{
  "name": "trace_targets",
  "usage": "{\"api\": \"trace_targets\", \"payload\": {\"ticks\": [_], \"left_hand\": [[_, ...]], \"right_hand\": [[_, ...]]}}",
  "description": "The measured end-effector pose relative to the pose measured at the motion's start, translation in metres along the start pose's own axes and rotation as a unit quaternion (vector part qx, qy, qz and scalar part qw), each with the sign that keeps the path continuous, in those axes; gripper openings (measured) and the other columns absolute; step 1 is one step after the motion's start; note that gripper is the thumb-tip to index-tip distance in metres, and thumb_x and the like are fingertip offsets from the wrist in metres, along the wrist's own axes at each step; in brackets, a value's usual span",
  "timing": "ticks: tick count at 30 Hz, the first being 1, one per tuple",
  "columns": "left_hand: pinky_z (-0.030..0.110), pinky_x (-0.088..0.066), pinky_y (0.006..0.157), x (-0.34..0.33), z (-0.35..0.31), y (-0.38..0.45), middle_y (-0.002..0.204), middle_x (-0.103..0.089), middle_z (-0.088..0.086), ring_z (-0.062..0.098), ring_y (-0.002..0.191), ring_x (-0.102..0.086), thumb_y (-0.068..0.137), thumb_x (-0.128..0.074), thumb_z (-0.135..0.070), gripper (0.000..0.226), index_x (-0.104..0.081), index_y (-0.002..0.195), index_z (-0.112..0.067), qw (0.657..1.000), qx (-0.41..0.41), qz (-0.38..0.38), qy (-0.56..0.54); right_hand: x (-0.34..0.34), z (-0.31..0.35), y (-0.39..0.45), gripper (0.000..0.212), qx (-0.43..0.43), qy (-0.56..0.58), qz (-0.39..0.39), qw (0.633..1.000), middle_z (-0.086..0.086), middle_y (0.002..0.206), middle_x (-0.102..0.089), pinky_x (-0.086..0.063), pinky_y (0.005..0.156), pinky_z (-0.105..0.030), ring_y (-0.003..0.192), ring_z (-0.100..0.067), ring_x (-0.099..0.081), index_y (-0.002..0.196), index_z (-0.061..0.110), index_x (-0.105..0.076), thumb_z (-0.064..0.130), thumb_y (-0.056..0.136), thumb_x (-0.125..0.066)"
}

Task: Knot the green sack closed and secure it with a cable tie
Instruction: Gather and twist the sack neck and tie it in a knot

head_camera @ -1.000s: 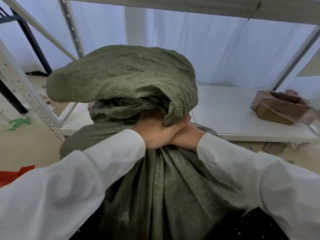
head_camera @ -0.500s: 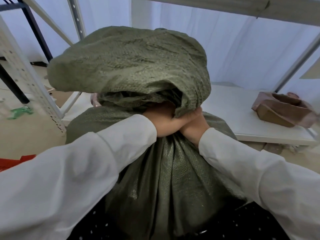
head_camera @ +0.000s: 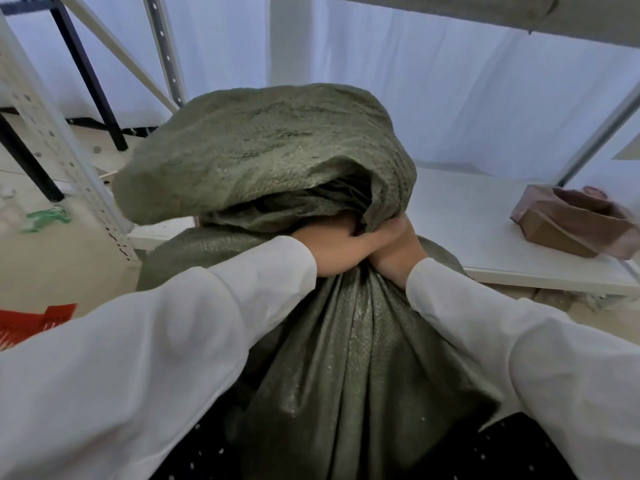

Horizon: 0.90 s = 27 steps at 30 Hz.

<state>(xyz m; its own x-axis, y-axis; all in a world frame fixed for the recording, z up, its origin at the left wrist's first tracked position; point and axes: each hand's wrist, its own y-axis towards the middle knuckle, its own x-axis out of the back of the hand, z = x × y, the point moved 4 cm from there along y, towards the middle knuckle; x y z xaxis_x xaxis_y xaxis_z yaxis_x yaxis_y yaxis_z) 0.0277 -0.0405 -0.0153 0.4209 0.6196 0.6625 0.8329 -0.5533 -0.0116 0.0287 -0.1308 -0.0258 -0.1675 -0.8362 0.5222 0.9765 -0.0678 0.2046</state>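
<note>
- Gripping the gathered neck of the green sack (head_camera: 346, 358), both hands are sitting one against the other: the left hand (head_camera: 329, 249) is wrapping the bunched cloth from the near-left, and the right hand (head_camera: 398, 252) is clamping it from the right, its fingers curling up over the fold.
- Standing upright between the person's arms, the sack is running its long axis straight up from the floor to the choke point inside the two fists.
- Billowing above the hands, the loose top of the sack (head_camera: 263, 150) is flopping over toward the left and far side, so the free cloth that the knot will need is lying up and away from the left hand, which is the nearer one to it.
- Compared with a second ago, the loose top is hanging further over to the left and lower on the right, and the hands are sitting a little higher on the neck; their hold looks unchanged.
- No cable tie is showing anywhere; the shelf board (head_camera: 485, 237) to the right is carrying only a brown cardboard piece (head_camera: 568, 225).
</note>
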Motion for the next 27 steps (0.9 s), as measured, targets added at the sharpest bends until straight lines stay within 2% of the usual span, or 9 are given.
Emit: {"api": "trace_targets", "payload": {"ticks": [2,6,12,15,18,20,23,25,27], "left_hand": [[0.018,-0.007,0.108,0.003,0.010,-0.001,0.154,-0.024,-0.006,0.010,0.142,-0.019,0.086,-0.038,-0.062,0.071,-0.025,0.145,-0.024,0.999,-0.003,0.006,0.041],[0.018,-0.014,0.107,0.011,0.022,-0.005,0.149,-0.035,-0.004,0.013,0.137,-0.029,0.081,-0.037,-0.068,0.076,-0.034,0.141,-0.022,0.987,-0.052,0.027,0.148],[0.015,-0.019,0.102,0.028,0.015,-0.011,0.142,-0.045,-0.003,0.012,0.132,-0.037,0.081,-0.039,-0.062,0.067,-0.045,0.134,-0.022,0.966,-0.150,-0.009,0.210],[0.027,-0.039,0.100,0.040,0.017,-0.013,0.125,-0.062,-0.001,0.018,0.117,-0.054,0.073,-0.028,-0.063,0.068,-0.060,0.119,-0.025,0.951,-0.140,-0.057,0.268],[0.035,-0.052,0.073,0.055,0.009,-0.020,0.095,-0.073,0.000,0.025,0.090,-0.066,0.076,-0.037,-0.052,0.050,-0.069,0.100,-0.024,0.911,-0.157,-0.195,0.328],[0.033,-0.051,0.069,0.059,0.008,-0.023,0.090,-0.072,0.002,0.025,0.084,-0.065,0.078,-0.049,-0.038,0.034,-0.069,0.098,-0.018,0.872,-0.225,-0.241,0.361],[0.033,-0.041,0.084,0.064,0.016,-0.023,0.107,-0.069,0.003,0.021,0.103,-0.056,0.077,-0.054,-0.028,0.040,-0.061,0.114,-0.016,0.829,-0.282,-0.266,0.404],[0.032,-0.031,0.094,0.063,0.019,-0.023,0.115,-0.065,0.003,0.018,0.112,-0.046,0.075,-0.054,-0.031,0.053,-0.051,0.126,-0.016,0.800,-0.285,-0.275,0.451],[0.033,-0.022,0.103,0.058,0.020,-0.020,0.122,-0.059,0.003,0.018,0.119,-0.040,0.074,-0.054,-0.034,0.063,-0.042,0.134,-0.018,0.763,-0.287,-0.277,0.509]], "right_hand": [[-0.004,-0.004,0.001,0.043,0.016,-0.036,0.021,0.999,0.001,0.105,-0.063,-0.045,0.097,-0.045,0.105,-0.022,-0.057,0.101,0.014,-0.064,0.040,0.076,-0.040],[-0.008,-0.025,0.012,0.036,-0.009,-0.060,0.069,0.996,-0.007,0.086,-0.068,-0.051,0.083,-0.047,0.087,-0.024,-0.063,0.083,0.010,-0.065,0.040,0.071,-0.051],[-0.008,-0.027,0.019,0.026,-0.038,-0.024,0.080,0.996,-0.008,0.099,-0.069,-0.051,0.089,-0.041,0.096,-0.020,-0.062,0.095,0.009,-0.067,0.024,0.075,-0.061],[-0.006,-0.025,0.019,0.035,-0.091,0.031,0.069,0.993,-0.009,0.103,-0.069,-0.051,0.091,-0.042,0.099,-0.023,-0.063,0.097,0.011,-0.067,0.023,0.065,-0.062],[-0.008,-0.026,0.024,0.040,-0.120,0.052,0.093,0.987,-0.009,0.101,-0.069,-0.050,0.092,-0.047,0.098,-0.025,-0.063,0.096,0.013,-0.067,0.025,0.058,-0.063],[-0.008,-0.026,0.027,0.042,-0.125,0.047,0.111,0.985,-0.006,0.103,-0.069,-0.049,0.093,-0.045,0.099,-0.024,-0.063,0.096,0.017,-0.066,0.030,0.057,-0.066],[-0.007,-0.017,0.023,0.025,-0.108,0.043,0.128,0.985,-0.002,0.107,-0.066,-0.045,0.093,-0.035,0.102,-0.020,-0.059,0.097,0.022,-0.063,0.028,0.072,-0.068],[-0.008,-0.014,0.023,0.027,-0.092,0.054,0.137,0.985,-0.002,0.113,-0.064,-0.043,0.096,-0.033,0.107,-0.017,-0.058,0.107,0.023,-0.061,0.027,0.080,-0.067],[-0.010,-0.009,0.022,0.037,-0.075,0.046,0.154,0.984,-0.002,0.119,-0.062,-0.041,0.102,-0.036,0.112,-0.017,-0.055,0.114,0.025,-0.058,0.030,0.079,-0.067]]}}
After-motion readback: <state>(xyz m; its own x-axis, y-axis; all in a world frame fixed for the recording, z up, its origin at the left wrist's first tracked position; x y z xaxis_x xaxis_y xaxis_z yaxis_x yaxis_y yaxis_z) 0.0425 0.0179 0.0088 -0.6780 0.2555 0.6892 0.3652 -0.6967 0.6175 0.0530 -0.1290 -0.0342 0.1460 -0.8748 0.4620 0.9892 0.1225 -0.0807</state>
